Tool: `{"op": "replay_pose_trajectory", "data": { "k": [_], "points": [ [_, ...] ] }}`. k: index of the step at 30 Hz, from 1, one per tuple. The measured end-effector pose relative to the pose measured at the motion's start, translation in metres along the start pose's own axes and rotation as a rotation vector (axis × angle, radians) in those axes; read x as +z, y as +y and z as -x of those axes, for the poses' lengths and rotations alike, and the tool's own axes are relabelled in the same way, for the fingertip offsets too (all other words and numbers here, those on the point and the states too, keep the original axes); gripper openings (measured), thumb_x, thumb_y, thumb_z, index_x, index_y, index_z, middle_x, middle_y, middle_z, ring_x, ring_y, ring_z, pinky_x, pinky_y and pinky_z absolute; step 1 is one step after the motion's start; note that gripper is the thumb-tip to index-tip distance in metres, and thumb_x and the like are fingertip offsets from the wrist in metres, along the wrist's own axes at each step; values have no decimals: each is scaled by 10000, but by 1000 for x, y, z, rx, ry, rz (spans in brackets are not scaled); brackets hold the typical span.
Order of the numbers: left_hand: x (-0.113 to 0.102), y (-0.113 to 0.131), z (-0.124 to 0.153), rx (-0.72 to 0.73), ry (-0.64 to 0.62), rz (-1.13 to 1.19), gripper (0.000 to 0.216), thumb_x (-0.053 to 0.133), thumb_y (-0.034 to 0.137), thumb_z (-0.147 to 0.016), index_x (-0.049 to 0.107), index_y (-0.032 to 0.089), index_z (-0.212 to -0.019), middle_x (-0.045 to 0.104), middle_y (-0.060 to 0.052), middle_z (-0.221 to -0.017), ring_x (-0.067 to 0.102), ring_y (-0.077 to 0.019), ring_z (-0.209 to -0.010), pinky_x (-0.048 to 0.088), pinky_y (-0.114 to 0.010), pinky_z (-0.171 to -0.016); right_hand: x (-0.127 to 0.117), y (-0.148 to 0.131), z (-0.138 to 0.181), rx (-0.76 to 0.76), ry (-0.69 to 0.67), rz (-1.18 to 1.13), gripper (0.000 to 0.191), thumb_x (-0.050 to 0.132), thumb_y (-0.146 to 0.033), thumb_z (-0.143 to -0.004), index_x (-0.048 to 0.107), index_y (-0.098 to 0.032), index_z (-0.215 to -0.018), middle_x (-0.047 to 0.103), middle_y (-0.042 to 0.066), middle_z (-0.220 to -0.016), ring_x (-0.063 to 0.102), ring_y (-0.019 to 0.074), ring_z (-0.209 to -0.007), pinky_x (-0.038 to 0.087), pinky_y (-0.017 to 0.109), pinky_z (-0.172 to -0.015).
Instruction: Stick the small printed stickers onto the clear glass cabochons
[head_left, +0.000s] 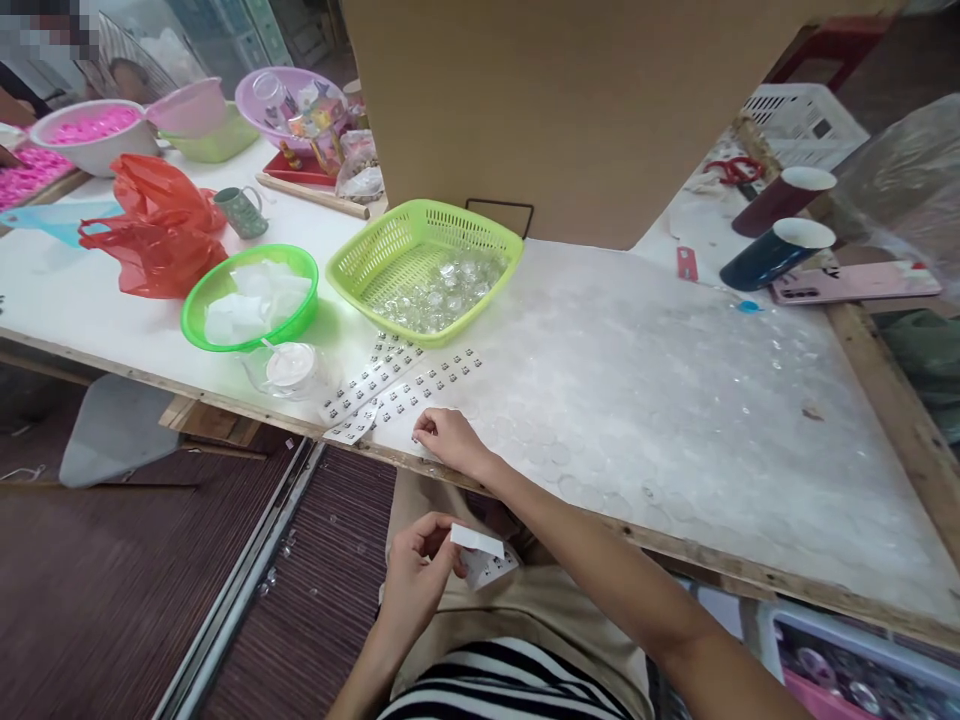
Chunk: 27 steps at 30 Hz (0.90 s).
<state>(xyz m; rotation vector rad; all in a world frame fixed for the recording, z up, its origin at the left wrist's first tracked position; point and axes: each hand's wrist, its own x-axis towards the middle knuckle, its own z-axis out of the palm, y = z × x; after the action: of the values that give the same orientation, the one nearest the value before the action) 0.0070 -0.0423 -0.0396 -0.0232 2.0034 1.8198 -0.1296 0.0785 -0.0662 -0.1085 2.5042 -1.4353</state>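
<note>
My left hand (421, 570), over my lap, pinches a folded white sticker sheet (487, 568) printed with small black marks. At the table's front edge is my right hand (452, 440), its thumb and fingers pressed together; whatever may be between them is too small to make out. Just left of that hand lie several sticker strips (409, 385) with rows of little black prints, partly overlapping. Transparent round discs (559, 450) cover the white table to the right. Behind the strips stands a yellow-green basket (356, 262) with small transparent round pieces (450, 285) inside.
On the left are a green bowl (311, 300) of white pieces, a lidded container (291, 368), red plastic bags (161, 230) and a mug (241, 212). A large cardboard box (540, 120) rises behind the basket. Two rolls (776, 255) and a pink phone (862, 283) lie right.
</note>
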Motion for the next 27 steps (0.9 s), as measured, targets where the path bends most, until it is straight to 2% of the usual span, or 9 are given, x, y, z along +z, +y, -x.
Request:
{"op": "replay_pose_trajectory", "data": {
  "k": [6, 11, 12, 16, 18, 20, 23, 25, 27],
  "points": [
    [-6, -7, -1, 11, 29, 18, 223, 557, 297, -868, 643, 96, -912, 613, -19, -573, 572, -125, -532, 344, -186, -471, 5, -3, -3, -19, -26, 147, 65, 620, -123, -850, 648, -152, -799, 696, 40, -828, 619, 151, -775, 405, 239, -685],
    [-6, -8, -1, 11, 32, 12, 209, 544, 271, -876, 655, 101, -926, 617, -17, -579, 579, -124, -542, 353, -186, -483, 10, -8, -2, -51, -34, 306, 40, 595, -112, -868, 626, -135, -861, 678, 77, -861, 605, 192, -811, 393, 289, -764],
    [-6, -7, -1, 9, 35, 12, 204, 542, 263, -873, 655, 102, -924, 618, -18, -581, 580, -124, -544, 352, -185, -482, 11, -10, -3, -52, -28, 336, 58, 609, -112, -862, 623, -123, -917, 675, 94, -882, 603, 210, -825, 390, 310, -789],
    [-8, 1, -2, 16, 45, 39, 178, 565, 252, -838, 646, 102, -892, 616, -22, -573, 567, -120, -529, 340, -183, -471, 8, -14, -5, -41, 27, 394, 358, 713, -142, -809, 563, -91, -1129, 650, 151, -1006, 592, 264, -898, 374, 372, -854],
    [-10, 4, -3, 20, 47, 71, 177, 588, 263, -822, 638, 103, -879, 613, -25, -572, 569, -121, -521, 333, -182, -467, 1, -14, -2, -50, 38, 382, 265, 709, -177, -831, 584, -119, -1057, 645, 119, -1005, 587, 238, -905, 378, 346, -851],
    [-13, 5, -5, 21, 61, 112, 194, 617, 283, -806, 634, 103, -874, 615, -28, -593, 577, -124, -512, 321, -181, -456, -9, -12, 8, -66, 62, 289, 99, 613, -235, -922, 598, -141, -951, 643, 71, -940, 581, 186, -856, 395, 295, -806],
    [-18, 4, -9, 10, 84, 166, 241, 650, 326, -803, 647, 100, -887, 611, -30, -613, 582, -126, -500, 306, -180, -450, -25, -7, 40, -101, 72, -108, 287, 452, -356, -1009, 627, -154, -905, 635, 35, -843, 558, 141, -751, 406, 252, -696],
    [-21, 4, -12, 15, 90, 198, 251, 664, 331, -801, 665, 101, -903, 609, -29, -615, 577, -126, -492, 313, -186, -455, -33, -4, 67, -108, -18, -345, 330, 477, -420, -990, 666, -158, -921, 659, 38, -871, 572, 148, -773, 420, 257, -702],
    [-23, 7, -16, 43, 101, 238, 232, 695, 297, -766, 689, 110, -903, 629, -34, -675, 563, -115, -507, 337, -192, -471, -38, -1, 91, -73, -140, -445, 315, 541, -442, -954, 688, -166, -996, 681, 52, -968, 598, 172, -865, 443, 279, -767]
  ]
}}
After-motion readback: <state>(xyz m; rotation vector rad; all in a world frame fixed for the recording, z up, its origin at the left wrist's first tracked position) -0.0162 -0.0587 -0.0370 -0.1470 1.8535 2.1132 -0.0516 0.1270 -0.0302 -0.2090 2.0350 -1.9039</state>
